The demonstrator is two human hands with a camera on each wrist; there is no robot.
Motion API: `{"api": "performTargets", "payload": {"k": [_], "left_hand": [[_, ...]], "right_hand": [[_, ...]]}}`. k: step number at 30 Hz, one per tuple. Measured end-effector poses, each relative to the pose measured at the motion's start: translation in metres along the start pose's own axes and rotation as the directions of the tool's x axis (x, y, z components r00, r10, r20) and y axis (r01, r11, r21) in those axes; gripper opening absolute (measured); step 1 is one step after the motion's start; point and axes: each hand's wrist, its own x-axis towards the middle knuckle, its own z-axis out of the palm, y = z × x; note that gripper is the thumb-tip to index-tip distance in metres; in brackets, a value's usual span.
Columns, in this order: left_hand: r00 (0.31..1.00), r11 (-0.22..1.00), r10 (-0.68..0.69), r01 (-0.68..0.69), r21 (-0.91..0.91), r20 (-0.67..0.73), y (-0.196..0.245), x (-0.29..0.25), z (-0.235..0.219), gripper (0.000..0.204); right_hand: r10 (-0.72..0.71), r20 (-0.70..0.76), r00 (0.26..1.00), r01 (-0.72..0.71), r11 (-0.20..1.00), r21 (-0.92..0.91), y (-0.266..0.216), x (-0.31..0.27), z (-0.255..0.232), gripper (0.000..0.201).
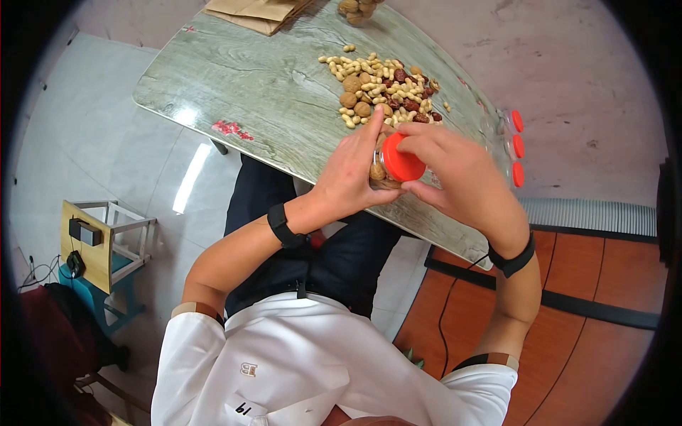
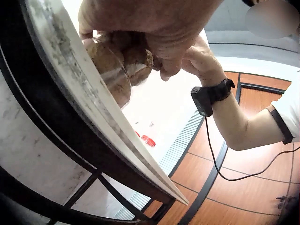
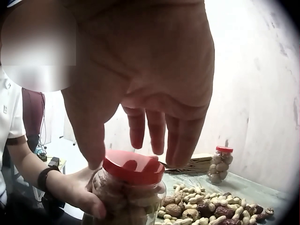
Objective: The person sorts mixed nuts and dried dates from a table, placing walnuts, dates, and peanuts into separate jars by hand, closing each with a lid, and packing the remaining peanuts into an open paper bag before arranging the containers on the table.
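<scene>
A clear jar of walnuts (image 3: 126, 201) with a red lid (image 1: 403, 157) is at the table's near edge. The left hand (image 1: 349, 170) grips the jar round its side, thumb on the near side. Above the lid (image 3: 133, 167) is the right hand (image 3: 150, 70), its thumb at the lid's rim and its fingers bent down over the far side. In the head view the right hand (image 1: 465, 174) reaches the lid from the right. The left wrist view shows walnuts (image 2: 112, 70) through the clear wall, under the left hand (image 2: 150, 23).
Peanuts (image 1: 348, 67), walnuts and red dates lie in a pile beyond the jar. Another walnut jar (image 3: 220, 165) and brown paper bags (image 1: 259, 11) stand at the table's far side. Several red lids (image 1: 518, 148) show along the right edge. A stool (image 1: 106, 248) is at left.
</scene>
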Motion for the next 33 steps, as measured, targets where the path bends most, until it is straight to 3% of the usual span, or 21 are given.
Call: {"api": "performTargets", "payload": {"k": [3,5,8,12,14,18,20,23,24,26,27,29,33], "left_hand": [[1.000,1.000,0.003,-0.003,-0.002,-0.002,-0.001,-0.001,0.000,0.128],[1.000,1.000,-0.012,0.012,-0.006,0.000,0.001,0.000,-0.001,0.127],[1.000,1.000,0.012,-0.012,-0.018,-0.024,-0.001,-0.001,0.002,0.126],[1.000,1.000,-0.015,0.015,0.000,-0.013,-0.003,-0.002,0.001,0.125],[1.000,1.000,-0.003,0.003,0.001,-0.011,-0.001,-0.001,0.000,0.124],[1.000,0.999,0.003,-0.003,-0.037,-0.004,-0.001,0.001,0.001,0.125],[1.000,1.000,0.018,-0.018,-0.018,-0.016,0.001,0.002,-0.001,0.127],[0.999,0.999,0.032,-0.032,-0.007,-0.018,-0.003,0.000,0.001,0.128],[0.999,1.000,0.030,-0.030,-0.004,-0.022,-0.003,-0.001,0.000,0.128],[1.000,1.000,0.010,-0.009,0.022,-0.005,-0.001,-0.001,-0.001,0.130],[1.000,1.000,0.007,-0.007,0.023,-0.007,-0.001,-0.001,-0.001,0.130],[1.000,1.000,0.004,-0.004,0.003,-0.011,-0.002,-0.001,0.001,0.131],[1.000,1.000,-0.008,0.008,-0.008,0.013,-0.003,-0.003,0.001,0.131]], "right_hand": [[0.082,0.112,0.990,-0.084,0.996,0.011,-0.004,0.003,0.002,0.052],[0.219,0.199,0.955,-0.196,0.972,-0.128,-0.007,0.008,0.003,0.052],[0.284,0.173,0.943,-0.243,0.943,-0.226,-0.009,0.012,0.012,0.051],[0.238,0.128,0.963,-0.213,0.960,-0.179,-0.004,0.010,0.002,0.053],[-0.015,-0.047,0.999,0.015,1.000,-0.013,0.005,0.008,0.000,0.051],[0.032,0.071,0.997,-0.033,0.999,0.009,0.001,0.006,0.005,0.052],[0.350,0.312,0.883,-0.300,0.933,-0.199,-0.012,0.017,0.002,0.052],[0.445,0.352,0.823,-0.386,0.894,-0.229,-0.016,0.023,0.000,0.055],[0.441,0.353,0.825,-0.381,0.896,-0.229,-0.015,0.020,-0.001,0.055],[0.153,0.088,0.984,-0.146,0.985,-0.088,-0.010,0.009,-0.005,0.057],[0.151,0.090,0.984,-0.143,0.986,-0.086,-0.007,0.008,-0.007,0.057],[-0.018,0.158,0.987,0.027,0.998,-0.053,-0.003,0.004,-0.008,0.062],[-0.018,0.140,0.990,0.022,1.000,-0.022,-0.002,0.003,0.001,0.060]]}}
